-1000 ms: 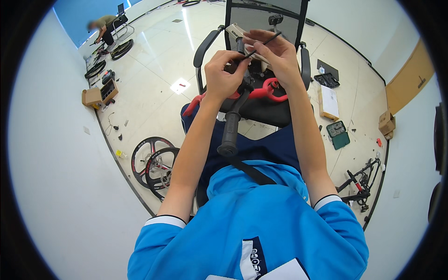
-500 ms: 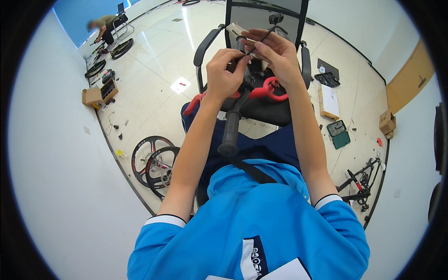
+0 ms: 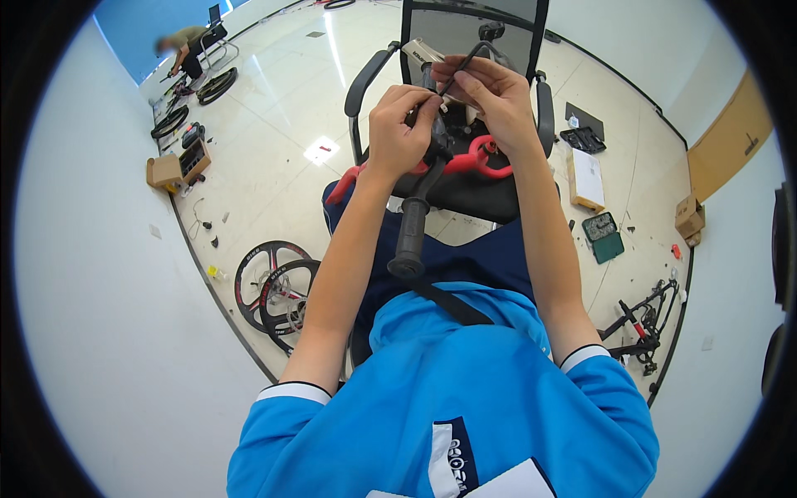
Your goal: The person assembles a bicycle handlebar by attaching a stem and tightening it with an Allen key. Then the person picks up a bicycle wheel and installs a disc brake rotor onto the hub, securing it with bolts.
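Note:
In front of me a bicycle handlebar with a black rubber grip [image 3: 410, 236] lies over the seat of a black office chair [image 3: 465, 195]. My left hand [image 3: 401, 133] is closed in a pinch beside the bar, at the lower end of a thin black bent rod [image 3: 470, 60]; its fingertips hide what else they may hold. My right hand [image 3: 496, 98] has its thumb and fingers closed on the same rod, whose bent end sticks up past the fingers. Under my hands, red curved parts [image 3: 486, 159] rest across the chair.
Two spoked wheels [image 3: 274, 286] lie on the floor to the left, a black bicycle frame [image 3: 643, 328] to the right. A green case [image 3: 608, 247], white box [image 3: 586, 180] and cardboard boxes [image 3: 689, 217] are right. At far left a person [image 3: 184, 48] bends by bicycle parts.
The bent rod has turned between my hands, its upper end swinging slightly up and left. My right fingers have shifted a little; my left hand is nearly unchanged.

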Available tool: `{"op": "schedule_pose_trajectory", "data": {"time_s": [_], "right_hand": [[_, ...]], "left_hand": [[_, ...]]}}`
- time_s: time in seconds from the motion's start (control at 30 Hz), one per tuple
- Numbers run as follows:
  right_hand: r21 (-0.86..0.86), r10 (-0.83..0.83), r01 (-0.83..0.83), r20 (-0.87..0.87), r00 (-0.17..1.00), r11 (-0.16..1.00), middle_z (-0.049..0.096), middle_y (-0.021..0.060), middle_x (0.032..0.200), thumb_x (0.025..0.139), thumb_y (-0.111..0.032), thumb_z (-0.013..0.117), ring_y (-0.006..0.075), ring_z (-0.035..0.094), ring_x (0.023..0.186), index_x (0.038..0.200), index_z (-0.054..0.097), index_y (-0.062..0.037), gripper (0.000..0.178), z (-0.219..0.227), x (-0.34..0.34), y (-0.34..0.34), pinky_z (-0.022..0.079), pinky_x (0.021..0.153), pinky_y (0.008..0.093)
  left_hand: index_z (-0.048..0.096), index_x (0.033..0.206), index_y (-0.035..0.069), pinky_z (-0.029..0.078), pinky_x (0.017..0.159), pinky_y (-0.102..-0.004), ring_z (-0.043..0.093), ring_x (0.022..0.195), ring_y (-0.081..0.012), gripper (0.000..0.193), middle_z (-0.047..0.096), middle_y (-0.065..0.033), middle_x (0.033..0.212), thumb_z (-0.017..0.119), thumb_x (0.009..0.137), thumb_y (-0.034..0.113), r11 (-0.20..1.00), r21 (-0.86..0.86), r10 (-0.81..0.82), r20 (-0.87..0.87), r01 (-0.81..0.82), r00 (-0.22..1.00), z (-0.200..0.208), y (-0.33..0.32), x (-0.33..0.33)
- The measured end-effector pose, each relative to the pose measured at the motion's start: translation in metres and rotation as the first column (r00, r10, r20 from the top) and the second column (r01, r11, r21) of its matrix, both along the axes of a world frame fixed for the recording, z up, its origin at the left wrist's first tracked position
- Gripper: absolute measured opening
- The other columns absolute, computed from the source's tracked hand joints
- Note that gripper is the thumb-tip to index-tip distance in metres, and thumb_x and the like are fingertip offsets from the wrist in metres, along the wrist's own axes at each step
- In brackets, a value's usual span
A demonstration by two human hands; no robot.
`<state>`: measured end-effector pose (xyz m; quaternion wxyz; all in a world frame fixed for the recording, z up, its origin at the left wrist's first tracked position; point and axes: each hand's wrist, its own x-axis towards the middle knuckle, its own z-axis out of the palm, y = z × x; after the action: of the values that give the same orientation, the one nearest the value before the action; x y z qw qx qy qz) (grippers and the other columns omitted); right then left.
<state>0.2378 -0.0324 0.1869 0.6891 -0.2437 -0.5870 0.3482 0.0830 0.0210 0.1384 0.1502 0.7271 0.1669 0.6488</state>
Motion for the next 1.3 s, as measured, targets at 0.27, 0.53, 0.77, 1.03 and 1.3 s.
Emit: {"op": "schedule_pose_trajectory", "data": {"time_s": [0.27, 0.53, 0.77, 1.03, 1.3], "right_hand": [[-0.012, -0.271, 0.274, 0.114, 0.956, 0.962, 0.073, 0.0074, 0.089, 0.083, -0.006, 0.082, 0.0131, 0.071, 0.088, 0.085, 0.066, -0.0003, 0.017, -0.011, 0.003, 0.007, 0.059, 0.075, 0.0267], [-0.019, -0.047, 0.046, -0.090, 0.995, 0.999, 0.071, 0.0142, 0.108, 0.098, -0.006, 0.059, 0.0237, 0.070, 0.104, 0.114, 0.065, 0.0058, 0.020, -0.002, -0.004, 0.000, 0.058, 0.088, 0.0327], [0.025, -0.194, 0.192, 0.145, 0.970, 0.981, 0.075, 0.0151, 0.094, 0.090, -0.007, 0.074, 0.0194, 0.074, 0.089, 0.106, 0.071, 0.0073, 0.022, -0.006, 0.002, 0.002, 0.061, 0.079, 0.0292], [0.031, -0.120, 0.118, 0.042, 0.992, 0.992, 0.075, 0.0153, 0.094, 0.089, -0.003, 0.073, 0.0203, 0.074, 0.085, 0.106, 0.071, 0.0064, 0.020, -0.003, -0.003, -0.001, 0.061, 0.078, 0.0301], [0.048, -0.178, 0.175, 0.089, 0.980, 0.983, 0.075, 0.0148, 0.093, 0.086, 0.000, 0.075, 0.0193, 0.074, 0.083, 0.102, 0.072, 0.0060, 0.017, -0.008, 0.000, -0.001, 0.061, 0.077, 0.0289]], "left_hand": [[0.073, 0.089, -0.001, 0.053, 0.068, -0.0324, 0.067, 0.075, -0.0238, 0.012, 0.069, -0.0106, 0.084, 0.077, 0.081, 0.008, 0.999, -0.049, 0.009, -0.043, -0.011, 0.999, 0.009, -0.013, -0.003], [0.071, 0.087, -0.001, 0.051, 0.069, -0.0338, 0.064, 0.080, -0.0260, 0.010, 0.068, -0.0105, 0.085, 0.067, 0.088, 0.008, 0.998, 0.056, 0.025, -0.105, -0.019, 0.994, 0.002, -0.001, 0.000], [0.071, 0.085, 0.000, 0.052, 0.068, -0.0314, 0.066, 0.077, -0.0230, 0.011, 0.069, -0.0096, 0.086, 0.077, 0.080, 0.008, 1.000, 0.007, 0.004, -0.073, -0.003, 0.997, 0.016, -0.019, -0.002], [0.074, 0.088, -0.001, 0.053, 0.065, -0.0300, 0.068, 0.074, -0.0204, 0.011, 0.071, -0.0102, 0.084, 0.077, 0.080, 0.005, 0.999, -0.027, -0.040, 0.015, 0.040, 0.999, 0.002, -0.009, 0.000], [0.073, 0.088, -0.001, 0.053, 0.071, -0.0328, 0.068, 0.079, -0.0228, 0.013, 0.071, -0.0110, 0.086, 0.078, 0.080, 0.008, 0.997, -0.002, -0.081, -0.072, 0.081, 0.994, 0.006, -0.004, -0.006]]}}
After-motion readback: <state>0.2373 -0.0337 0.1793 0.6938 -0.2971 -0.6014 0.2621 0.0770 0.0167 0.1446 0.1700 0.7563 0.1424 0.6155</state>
